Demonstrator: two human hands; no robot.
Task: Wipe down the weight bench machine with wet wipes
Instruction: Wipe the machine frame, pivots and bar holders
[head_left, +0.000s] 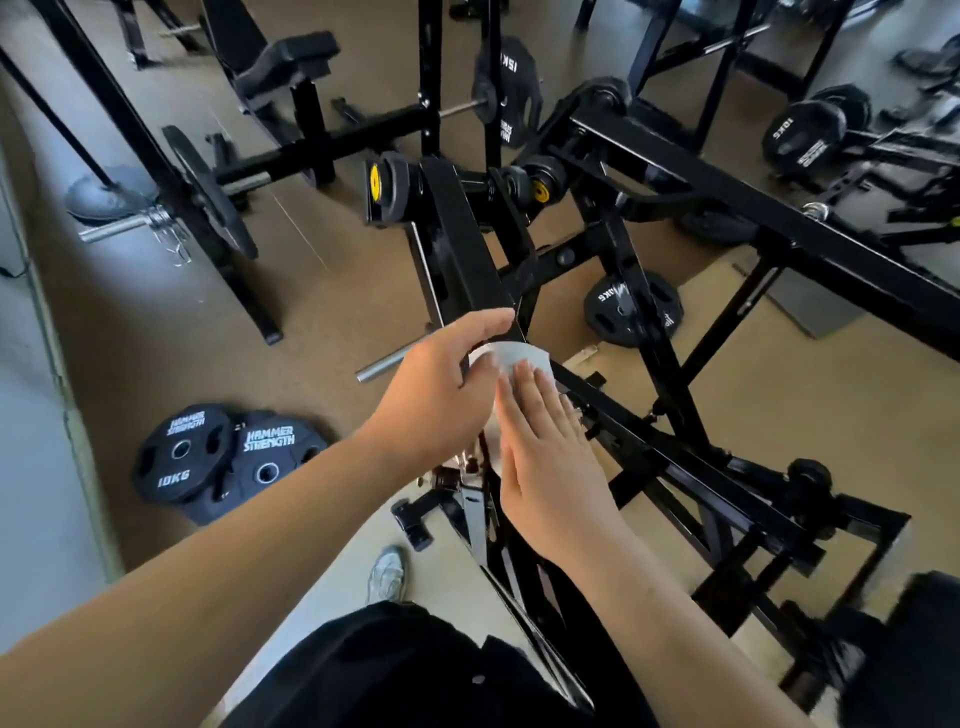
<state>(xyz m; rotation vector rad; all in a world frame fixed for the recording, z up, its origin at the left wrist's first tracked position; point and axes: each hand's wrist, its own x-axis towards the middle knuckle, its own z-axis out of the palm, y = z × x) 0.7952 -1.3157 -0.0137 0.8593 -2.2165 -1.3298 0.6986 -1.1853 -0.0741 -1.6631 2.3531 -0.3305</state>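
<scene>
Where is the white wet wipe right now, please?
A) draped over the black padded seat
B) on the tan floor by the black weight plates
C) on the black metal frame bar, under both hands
C: the white wet wipe sits on the black metal frame bar, gripped by the left hand, with the right hand flat on it.

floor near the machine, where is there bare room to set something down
Bare floor between the Hammer Strength plates and the machine frame; another patch right of it, past the leaning plate. Crowded around the left hand, right hand and wipe.
</scene>
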